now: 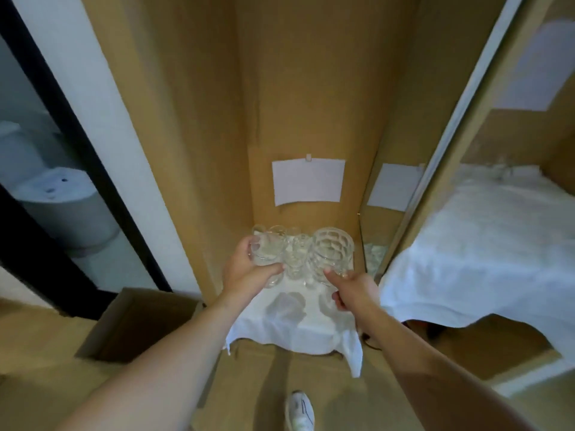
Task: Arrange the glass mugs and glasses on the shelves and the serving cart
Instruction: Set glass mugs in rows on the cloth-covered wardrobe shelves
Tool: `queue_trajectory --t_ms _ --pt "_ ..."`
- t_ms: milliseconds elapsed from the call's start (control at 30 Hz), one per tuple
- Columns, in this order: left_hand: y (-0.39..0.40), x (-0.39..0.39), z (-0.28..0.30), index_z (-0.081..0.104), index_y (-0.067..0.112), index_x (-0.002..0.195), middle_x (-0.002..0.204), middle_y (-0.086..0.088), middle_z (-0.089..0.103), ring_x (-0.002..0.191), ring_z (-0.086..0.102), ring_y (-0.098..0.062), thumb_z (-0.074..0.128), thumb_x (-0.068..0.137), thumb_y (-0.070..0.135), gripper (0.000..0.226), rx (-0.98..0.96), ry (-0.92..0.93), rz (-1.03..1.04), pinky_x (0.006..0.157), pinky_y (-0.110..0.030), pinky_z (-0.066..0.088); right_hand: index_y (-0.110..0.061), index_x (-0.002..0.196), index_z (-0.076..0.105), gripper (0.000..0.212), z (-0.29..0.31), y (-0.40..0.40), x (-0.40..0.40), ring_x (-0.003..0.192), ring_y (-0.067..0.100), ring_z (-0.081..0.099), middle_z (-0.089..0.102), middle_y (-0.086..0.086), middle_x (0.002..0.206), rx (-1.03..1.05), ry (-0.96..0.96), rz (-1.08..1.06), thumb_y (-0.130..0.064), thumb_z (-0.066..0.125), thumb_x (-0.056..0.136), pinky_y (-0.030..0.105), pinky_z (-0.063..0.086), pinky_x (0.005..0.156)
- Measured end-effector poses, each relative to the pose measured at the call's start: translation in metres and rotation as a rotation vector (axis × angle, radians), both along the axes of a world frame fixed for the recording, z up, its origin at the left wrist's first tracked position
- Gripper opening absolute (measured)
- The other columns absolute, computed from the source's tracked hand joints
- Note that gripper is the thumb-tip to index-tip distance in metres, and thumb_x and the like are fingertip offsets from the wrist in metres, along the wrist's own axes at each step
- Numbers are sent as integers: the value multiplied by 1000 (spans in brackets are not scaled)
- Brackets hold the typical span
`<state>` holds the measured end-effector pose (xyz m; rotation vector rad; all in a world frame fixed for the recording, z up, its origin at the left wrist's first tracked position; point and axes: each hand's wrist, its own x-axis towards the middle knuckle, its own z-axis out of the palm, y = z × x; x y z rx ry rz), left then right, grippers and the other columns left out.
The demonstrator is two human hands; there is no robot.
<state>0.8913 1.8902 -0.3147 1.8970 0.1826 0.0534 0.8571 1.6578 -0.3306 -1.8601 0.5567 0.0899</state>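
Several clear glasses stand close together at the back of a wooden shelf covered by a white cloth (295, 328). My left hand (249, 272) is wrapped around a clear glass (264, 247) on the left of the group. A taller patterned glass (333, 253) stands on the right, and my right hand (351, 290) touches its base with the forefinger stretched out; whether it grips is unclear. A small stemmed glass (297, 253) sits between the two.
A white paper sheet (308, 181) is pinned to the back panel. To the right, a glass door edge (401, 231) and another shelf with a white cloth (473, 253). An open cardboard box (137, 325) lies lower left. My shoe (299, 410) is below.
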Motion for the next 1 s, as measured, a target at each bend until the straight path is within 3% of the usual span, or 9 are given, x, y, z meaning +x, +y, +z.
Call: queue_trajectory --t_ms 100,200,333,500,733,867,1000 --pt "-13 -17 34 55 35 123 118 10 63 111 60 -14 96 57 38 78 -12 -71 -39 98 -37 51 -19 65 44 59 38 -9 -23 47 18 57 63 3 52 -31 -77 -12 -68 75 73 35 52 55" --pt "-34 -38 70 57 33 121 113 15 62 110 59 -11 96 61 33 72 -11 -132 -67 84 -15 47 -19 66 42 61 70 -22 -49 45 17 58 61 0 48 -68 -133 -33 -70 73 73 34 53 56" --pt "-71 -60 108 57 33 128 122 11 60 116 55 -14 94 63 40 75 -14 -170 -129 97 -34 49 -17 67 42 62 101 -49 -76 43 19 55 58 1 49 -56 -193 -43 -69 74 72 35 50 55" --pt "-133 -71 140 53 35 134 126 15 53 118 49 -11 92 63 48 82 -42 -234 -215 90 -28 40 -15 65 48 56 130 -100 -101 44 19 53 61 3 50 -69 -223 -41 -64 73 79 31 48 53" --pt "-234 -95 168 53 44 121 115 15 59 105 57 -5 86 54 61 77 -44 -259 -272 75 -19 41 -16 64 37 59 156 -193 -129 48 24 55 47 -4 42 -65 -255 -93 -56 77 80 30 43 48" --pt "-289 -101 172 57 38 122 116 15 64 110 62 -10 90 56 57 76 -61 -282 -294 87 -26 52 -16 63 40 58 163 -247 -144 49 23 56 51 -1 45 -64 -261 -108 -59 76 79 30 43 49" --pt "-335 -104 175 51 33 138 127 14 55 117 54 -7 90 56 58 94 -86 -261 -298 92 -26 44 -15 64 45 55 170 -293 -155 51 25 57 53 -2 43 -98 -249 -124 -58 73 82 31 44 50"
